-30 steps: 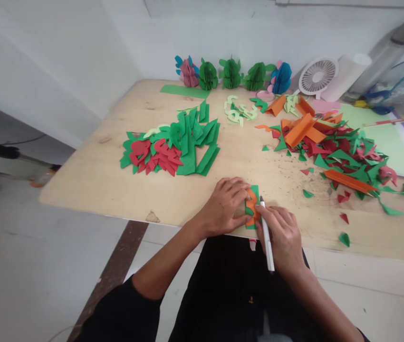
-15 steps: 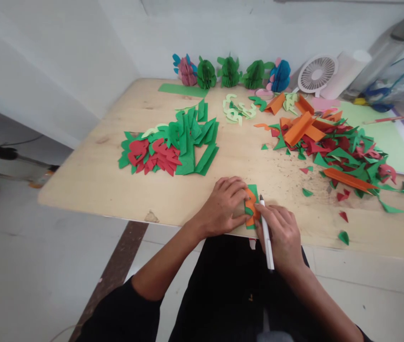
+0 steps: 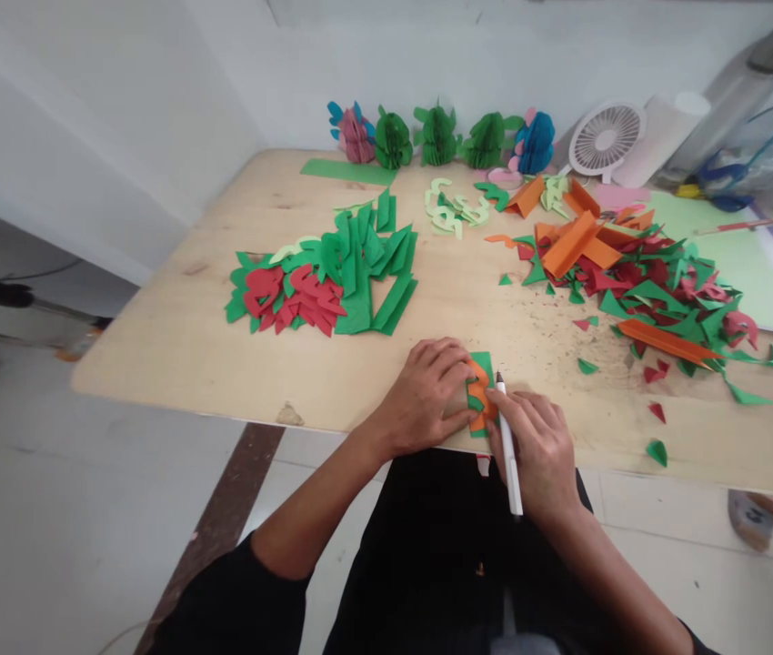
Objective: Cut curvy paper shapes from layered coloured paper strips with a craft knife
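Near the table's front edge lies a green paper strip with a curvy orange paper shape on top of it. My left hand presses on the left side of both papers, its fingertips on the orange shape. On their right side, my right hand holds a white pen between thumb and fingers, the dark tip pointing away from me. The right fingertips also touch the orange shape.
Red cutouts and folded green papers lie at left. Orange, red and green scraps spread at right. Honeycomb paper figures, a white fan and a bottle stand at the back.
A person's foot and part of a leg have come into view below the table at the right. Both my hands and the papers have hardly moved.
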`<state>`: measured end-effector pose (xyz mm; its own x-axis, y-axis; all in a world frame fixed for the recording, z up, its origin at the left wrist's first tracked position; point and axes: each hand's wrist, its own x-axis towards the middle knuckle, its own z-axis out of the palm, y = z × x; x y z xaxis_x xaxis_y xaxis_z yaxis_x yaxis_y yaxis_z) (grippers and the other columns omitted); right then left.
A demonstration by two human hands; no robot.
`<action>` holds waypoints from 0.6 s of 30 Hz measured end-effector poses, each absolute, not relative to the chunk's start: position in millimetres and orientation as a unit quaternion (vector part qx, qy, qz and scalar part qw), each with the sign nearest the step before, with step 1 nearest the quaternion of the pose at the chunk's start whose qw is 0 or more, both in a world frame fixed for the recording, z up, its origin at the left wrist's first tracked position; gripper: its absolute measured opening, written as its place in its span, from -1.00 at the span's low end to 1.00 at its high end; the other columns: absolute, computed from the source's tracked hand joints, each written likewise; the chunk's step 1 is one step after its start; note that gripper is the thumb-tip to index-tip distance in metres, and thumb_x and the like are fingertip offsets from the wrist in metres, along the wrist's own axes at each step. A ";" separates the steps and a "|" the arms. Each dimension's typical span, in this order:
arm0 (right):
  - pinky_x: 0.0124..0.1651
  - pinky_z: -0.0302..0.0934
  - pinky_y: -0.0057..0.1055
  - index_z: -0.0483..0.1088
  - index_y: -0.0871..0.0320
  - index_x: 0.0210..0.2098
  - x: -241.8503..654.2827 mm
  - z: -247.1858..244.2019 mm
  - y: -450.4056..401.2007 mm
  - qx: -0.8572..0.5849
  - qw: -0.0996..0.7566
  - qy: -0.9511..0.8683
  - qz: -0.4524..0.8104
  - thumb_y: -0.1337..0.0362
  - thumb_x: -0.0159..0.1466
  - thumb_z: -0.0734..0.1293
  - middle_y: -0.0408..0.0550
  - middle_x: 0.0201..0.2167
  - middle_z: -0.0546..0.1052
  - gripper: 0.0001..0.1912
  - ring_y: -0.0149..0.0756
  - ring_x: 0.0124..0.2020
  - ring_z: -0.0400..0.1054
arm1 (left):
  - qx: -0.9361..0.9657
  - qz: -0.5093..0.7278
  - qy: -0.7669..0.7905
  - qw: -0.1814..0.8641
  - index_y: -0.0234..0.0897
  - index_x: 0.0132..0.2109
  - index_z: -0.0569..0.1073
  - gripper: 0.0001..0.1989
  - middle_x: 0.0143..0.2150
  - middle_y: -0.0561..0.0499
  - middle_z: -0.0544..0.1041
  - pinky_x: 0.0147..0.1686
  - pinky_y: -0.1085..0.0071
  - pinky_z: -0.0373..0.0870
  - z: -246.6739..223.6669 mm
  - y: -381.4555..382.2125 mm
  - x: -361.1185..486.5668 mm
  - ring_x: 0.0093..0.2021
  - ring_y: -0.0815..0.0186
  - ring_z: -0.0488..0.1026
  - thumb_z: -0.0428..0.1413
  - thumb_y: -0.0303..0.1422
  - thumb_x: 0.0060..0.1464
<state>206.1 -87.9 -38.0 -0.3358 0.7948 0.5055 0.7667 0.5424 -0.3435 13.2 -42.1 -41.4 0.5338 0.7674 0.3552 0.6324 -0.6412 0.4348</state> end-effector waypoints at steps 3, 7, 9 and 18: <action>-0.10 0.22 -0.23 0.40 0.15 0.04 206.7 -37.6 -88.0 -0.477 0.320 -0.818 0.027 0.40 0.33 0.27 0.00 -0.22 0.60 -0.72 -0.16 -0.13 0.42 | 0.868 0.256 0.406 0.125 -0.27 0.04 0.40 -0.63 0.11 -0.14 0.44 0.27 0.07 0.12 -41.3 -43.3 13.1 0.25 0.05 0.22 0.09 -0.16 0.17; -0.13 0.21 -0.24 0.39 0.15 0.08 208.1 -37.4 -88.4 -0.477 0.321 -0.817 0.037 0.40 0.33 0.26 0.00 -0.23 0.60 -0.67 -0.16 -0.14 0.42 | 0.876 0.227 0.411 0.111 -0.24 0.09 0.41 -0.61 0.13 -0.15 0.42 0.28 0.02 0.09 -38.2 -45.9 12.5 0.27 0.02 0.20 0.06 -0.16 0.20; -0.13 0.21 -0.24 0.39 0.16 0.08 208.7 -37.8 -88.6 -0.477 0.319 -0.818 0.040 0.39 0.34 0.26 0.01 -0.22 0.59 -0.68 -0.15 -0.13 0.41 | 0.880 0.215 0.412 0.104 -0.22 0.11 0.43 -0.60 0.14 -0.16 0.40 0.28 -0.02 0.08 -36.5 -47.6 12.2 0.27 0.00 0.19 0.04 -0.13 0.22; -0.10 0.22 -0.21 0.36 0.13 0.13 209.5 -38.9 -88.6 -0.474 0.318 -0.820 0.039 0.39 0.35 0.25 0.01 -0.23 0.58 -0.64 -0.13 -0.12 0.40 | 0.880 0.196 0.422 0.089 -0.25 0.10 0.46 -0.58 0.16 -0.21 0.38 0.27 -0.07 0.07 -30.9 -54.3 12.5 0.27 -0.04 0.18 0.02 -0.11 0.23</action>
